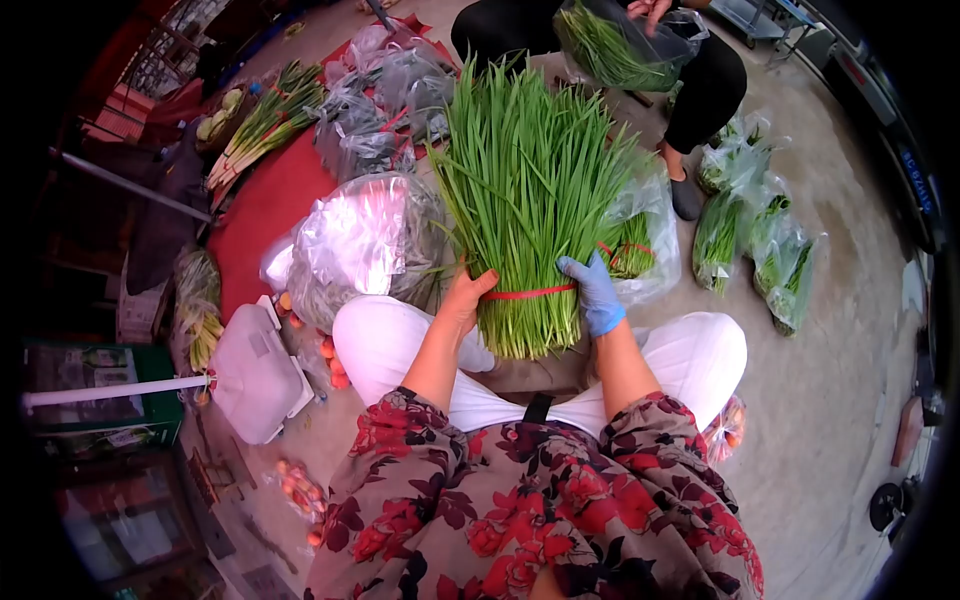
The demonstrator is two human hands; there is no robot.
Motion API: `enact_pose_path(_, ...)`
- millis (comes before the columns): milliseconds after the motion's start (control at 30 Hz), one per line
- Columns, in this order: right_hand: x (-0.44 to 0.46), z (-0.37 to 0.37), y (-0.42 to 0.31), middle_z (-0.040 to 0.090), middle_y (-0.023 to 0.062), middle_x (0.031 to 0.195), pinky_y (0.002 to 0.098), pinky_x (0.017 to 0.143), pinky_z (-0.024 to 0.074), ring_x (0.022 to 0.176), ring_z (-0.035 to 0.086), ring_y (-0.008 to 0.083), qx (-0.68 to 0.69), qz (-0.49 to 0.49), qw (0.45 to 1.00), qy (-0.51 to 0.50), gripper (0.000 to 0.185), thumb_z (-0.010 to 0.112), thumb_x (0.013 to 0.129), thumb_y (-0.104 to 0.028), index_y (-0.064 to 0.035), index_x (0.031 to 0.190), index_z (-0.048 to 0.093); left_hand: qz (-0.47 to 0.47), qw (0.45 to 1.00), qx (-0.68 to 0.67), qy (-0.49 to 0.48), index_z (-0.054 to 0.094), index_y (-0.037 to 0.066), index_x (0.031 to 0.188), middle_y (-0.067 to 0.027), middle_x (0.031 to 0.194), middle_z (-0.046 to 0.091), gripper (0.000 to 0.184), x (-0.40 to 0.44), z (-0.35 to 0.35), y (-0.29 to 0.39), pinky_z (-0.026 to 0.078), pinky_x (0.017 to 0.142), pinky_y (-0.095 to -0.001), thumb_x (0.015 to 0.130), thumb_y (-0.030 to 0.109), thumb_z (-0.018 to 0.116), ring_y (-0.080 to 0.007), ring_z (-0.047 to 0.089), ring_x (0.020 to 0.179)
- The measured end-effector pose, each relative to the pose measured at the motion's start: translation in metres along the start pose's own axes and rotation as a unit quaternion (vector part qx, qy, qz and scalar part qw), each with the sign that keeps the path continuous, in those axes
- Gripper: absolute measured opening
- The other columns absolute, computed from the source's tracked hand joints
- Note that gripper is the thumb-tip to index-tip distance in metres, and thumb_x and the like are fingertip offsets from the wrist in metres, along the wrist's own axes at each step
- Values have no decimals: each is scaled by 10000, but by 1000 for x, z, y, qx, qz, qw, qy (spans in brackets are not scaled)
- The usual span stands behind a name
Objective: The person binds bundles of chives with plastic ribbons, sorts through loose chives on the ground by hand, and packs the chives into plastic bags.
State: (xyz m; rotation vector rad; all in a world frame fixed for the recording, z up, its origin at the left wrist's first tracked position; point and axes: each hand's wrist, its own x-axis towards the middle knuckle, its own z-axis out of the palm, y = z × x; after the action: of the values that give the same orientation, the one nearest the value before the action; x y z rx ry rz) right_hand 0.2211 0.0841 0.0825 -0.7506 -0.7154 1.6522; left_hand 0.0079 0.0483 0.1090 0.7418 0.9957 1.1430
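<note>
A large upright bundle of long green leaves [530, 190] stands between my hands, with a red band [530, 293] round its lower part. My bare left hand [467, 298] grips its left side near the band. On the right side my right hand [594, 290], in a blue glove, is pressed against the stems. Just behind the bundle on the right, a clear bag [655, 240] holds a smaller banded green bunch. To the left lies a big shiny plastic bag [370, 240].
Another person [715, 90] sits opposite, holding bagged greens [610, 50]. Several bagged green bunches [760, 235] lie on the floor at the right. Long onions [265, 125], a red cloth [275, 220] and a white box [255, 375] are on the left.
</note>
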Motion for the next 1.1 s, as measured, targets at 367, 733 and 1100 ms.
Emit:
enact_pose_path(367,-7,-12,19,588,59,1060,325,849,453,933,568,186,147,88,984,41,409,595,771,-141,-5,1145,501,82,987,141,-4,-17,88,1423,-163,1335,341,1166,-15,21,26,323,995,-340,619,188,822,-261,391,1194)
enact_pose_path(733,-13,-10,22,590,63,1045,380,872,441,946,552,214,233,67,968,61,369,611,779,-214,-53,1101,530,-6,996,15,91,381,110,1169,-56,1052,500,412,-17,7,33,406,849,-294,842,209,612,-172,496,1049)
enact_pose_path(1100,-4,-30,57,597,73,1063,360,899,430,972,556,221,222,56,973,18,426,602,766,-218,-17,1133,520,-6,995,-90,-50,200,129,1376,-75,1366,335,963,-14,-33,-2,328,967,-385,663,519,715,-259,406,1174)
